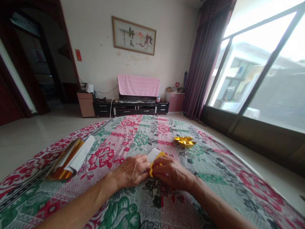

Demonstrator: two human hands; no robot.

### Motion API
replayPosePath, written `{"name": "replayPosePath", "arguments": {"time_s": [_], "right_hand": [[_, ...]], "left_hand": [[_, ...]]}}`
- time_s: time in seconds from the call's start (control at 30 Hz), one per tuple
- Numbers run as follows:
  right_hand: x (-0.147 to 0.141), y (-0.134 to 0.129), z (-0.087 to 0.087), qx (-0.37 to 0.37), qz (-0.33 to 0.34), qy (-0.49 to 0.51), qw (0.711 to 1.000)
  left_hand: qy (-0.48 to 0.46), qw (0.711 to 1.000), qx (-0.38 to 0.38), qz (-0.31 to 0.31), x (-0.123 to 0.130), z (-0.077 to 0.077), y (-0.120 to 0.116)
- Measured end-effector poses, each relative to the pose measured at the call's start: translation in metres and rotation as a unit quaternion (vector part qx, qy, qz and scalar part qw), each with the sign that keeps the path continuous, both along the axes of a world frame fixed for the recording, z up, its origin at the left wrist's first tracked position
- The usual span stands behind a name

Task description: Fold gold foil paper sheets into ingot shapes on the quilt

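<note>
Between my hands is a small sheet of gold foil paper (154,154), its white back facing up at the far side and a gold strip showing nearer my right fingers. My left hand (133,168) pinches its left edge, thumb and fingers together. Closed over the gold part is my right hand (172,171), which hides much of the sheet's near side. Folded gold foil pieces (185,142), shaped like ingots, sit on the cloth beyond my right hand. To the left lies a loosely rolled stack of gold and white foil sheets (71,159).
A flowered cloth (121,210) in red, green and grey covers the round table. Past its far edge stands a low black cabinet (135,109) with a pink cloth (138,85) draped above. A purple curtain (205,63) and large window are on the right.
</note>
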State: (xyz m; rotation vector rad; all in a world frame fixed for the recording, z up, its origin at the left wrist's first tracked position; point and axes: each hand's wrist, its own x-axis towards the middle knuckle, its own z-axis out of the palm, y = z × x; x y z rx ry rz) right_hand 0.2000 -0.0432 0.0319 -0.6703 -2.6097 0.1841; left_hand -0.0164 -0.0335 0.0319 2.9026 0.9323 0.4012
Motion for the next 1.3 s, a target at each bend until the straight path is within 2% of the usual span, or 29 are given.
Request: {"name": "replayPosePath", "arguments": {"time_s": [0.27, 0.47, 0.63, 0.9, 1.1, 1.3], "right_hand": [[-0.004, -0.002, 0.001, 0.034, -0.033, -0.019, 0.999], [-0.005, -0.002, -0.005, 0.016, -0.052, -0.007, 0.998], [0.002, -0.002, -0.006, 0.001, -0.075, 0.028, 0.997], [0.014, 0.006, -0.004, -0.023, -0.096, 0.034, 0.995], [0.010, 0.006, -0.006, 0.017, -0.073, 0.024, 0.997], [0.006, 0.006, -0.006, 0.005, -0.038, 0.008, 0.999]], "left_hand": [[-0.014, 1.000, 0.013, -0.016, -0.006, -0.004, 0.003], [0.018, 0.997, 0.069, 0.014, 0.001, -0.006, -0.003], [0.033, 0.993, 0.109, 0.011, 0.006, -0.008, -0.005], [-0.007, 0.995, 0.099, 0.007, 0.004, -0.016, 0.000], [-0.024, 0.996, 0.079, 0.013, 0.004, -0.016, -0.001], [-0.025, 0.997, 0.078, 0.009, 0.003, -0.017, 0.000]]}}
